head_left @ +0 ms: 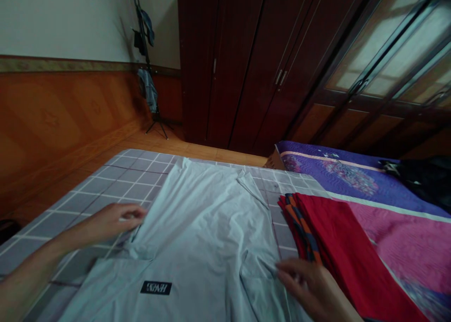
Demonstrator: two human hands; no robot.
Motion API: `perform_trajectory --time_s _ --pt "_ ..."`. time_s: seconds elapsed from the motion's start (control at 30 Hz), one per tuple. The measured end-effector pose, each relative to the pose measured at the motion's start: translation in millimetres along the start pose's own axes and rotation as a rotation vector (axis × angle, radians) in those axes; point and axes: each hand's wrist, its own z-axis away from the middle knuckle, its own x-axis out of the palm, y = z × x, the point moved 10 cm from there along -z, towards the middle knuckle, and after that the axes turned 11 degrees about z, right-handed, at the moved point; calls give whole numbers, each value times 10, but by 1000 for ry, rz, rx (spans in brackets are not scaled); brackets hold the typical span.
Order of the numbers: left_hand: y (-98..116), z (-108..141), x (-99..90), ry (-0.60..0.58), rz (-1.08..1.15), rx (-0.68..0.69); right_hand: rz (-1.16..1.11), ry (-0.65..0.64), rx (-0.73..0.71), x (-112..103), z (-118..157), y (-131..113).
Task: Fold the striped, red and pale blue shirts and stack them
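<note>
A pale T-shirt [200, 237] lies spread out and wrinkled on a grey checked sheet, its near end running past the bottom of the view. A small black label [156, 287] with white upside-down lettering sits low on it. At the shirt's left edge, my left hand [121, 221] has its thumb and fingers pinched together on the cloth. Across from it, my right hand [312, 282] pinches the right edge near a folded-over part. Beside my right hand lies folded red cloth [338, 237], with an orange and dark striped piece [303, 228] along its left side.
The grey checked sheet [95, 190] covers the bed under the shirt. To the right is a purple and pink quilt [405, 237] with a black item [426, 181] on it. A dark wardrobe [239, 64] and a coat stand [146, 54] with hanging clothes stand beyond the bed.
</note>
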Motion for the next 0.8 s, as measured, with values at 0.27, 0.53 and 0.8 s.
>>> perform_trajectory --time_s 0.27,0.53,0.8 --pt "-386 -1747 -290 436 -109 -153 381 253 190 50 -1850 145" --pt "-686 -1976 -393 561 -135 -207 266 407 316 -54 -2334 707" --pt "-708 -2112 -381 557 205 -53 -32 514 451 -113 -2541 1428"
